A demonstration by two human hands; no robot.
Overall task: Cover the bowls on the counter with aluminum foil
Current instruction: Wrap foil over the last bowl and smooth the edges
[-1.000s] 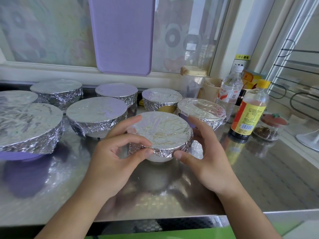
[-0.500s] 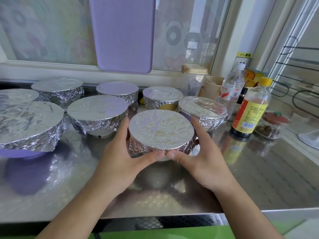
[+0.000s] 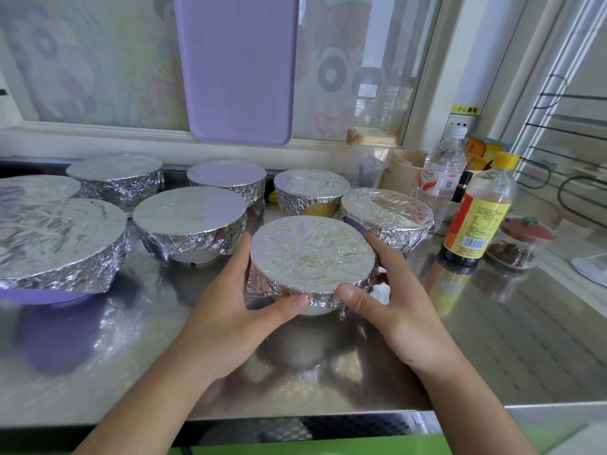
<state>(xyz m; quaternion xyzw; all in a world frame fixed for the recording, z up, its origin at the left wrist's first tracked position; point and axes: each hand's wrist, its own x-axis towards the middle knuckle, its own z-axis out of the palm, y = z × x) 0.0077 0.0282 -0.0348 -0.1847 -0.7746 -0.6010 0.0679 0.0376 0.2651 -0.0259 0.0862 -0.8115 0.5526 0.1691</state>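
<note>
A small white bowl wrapped in foil (image 3: 312, 251) stands on the steel counter (image 3: 492, 339) in front of me. My left hand (image 3: 230, 307) cups its left side, thumb pressed on the crumpled foil at the front rim. My right hand (image 3: 391, 300) cups the right side, its thumb on the front foil edge too. Several more foil-covered bowls stand behind and to the left: a large purple one (image 3: 56, 241), a middle one (image 3: 190, 221), one with a yellow base (image 3: 312, 192) and one at the right (image 3: 387, 215).
A purple cutting board (image 3: 236, 67) leans on the window. Right of the bowls stand a water bottle (image 3: 440, 178), a sauce bottle with a yellow cap (image 3: 476, 211), a lidded plastic jug (image 3: 369, 156) and a small glass dish (image 3: 519, 247). A wire rack (image 3: 565, 159) stands at far right.
Both hands went from fingers curled over the foil rim to wrapping low round the bowl's sides, thumbs meeting at the front. The bowl stays where it was.
</note>
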